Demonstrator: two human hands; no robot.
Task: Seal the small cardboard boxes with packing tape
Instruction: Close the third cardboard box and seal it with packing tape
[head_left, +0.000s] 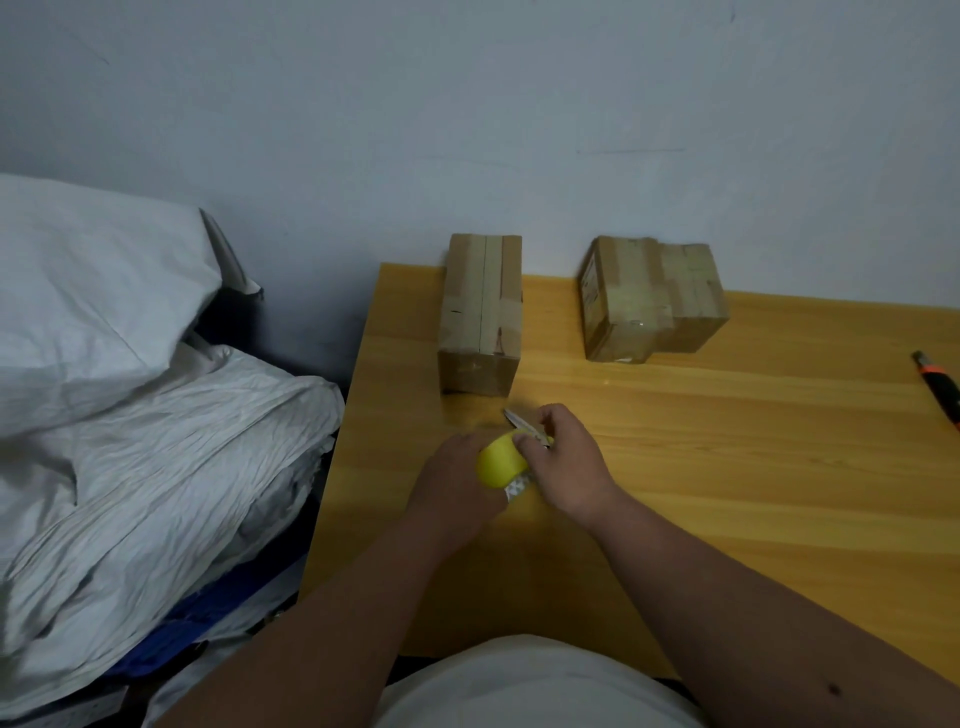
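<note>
Two small cardboard boxes stand at the back of the wooden table (727, 467). The left box (480, 312) is long, with tape strips along its top. The right box (649, 299) is squarer and wrapped in glossy tape. In front of the left box, my left hand (452, 483) grips a yellow tape roll (501, 460) held just above the table. My right hand (563, 462) holds small scissors (522, 423) whose blades point up-left past the roll; its fingertips touch the roll's edge.
An orange and black utility knife (937, 389) lies at the table's right edge. Piled white sacks (145, 415) sit left of the table, close to its left edge. A grey wall rises right behind the boxes.
</note>
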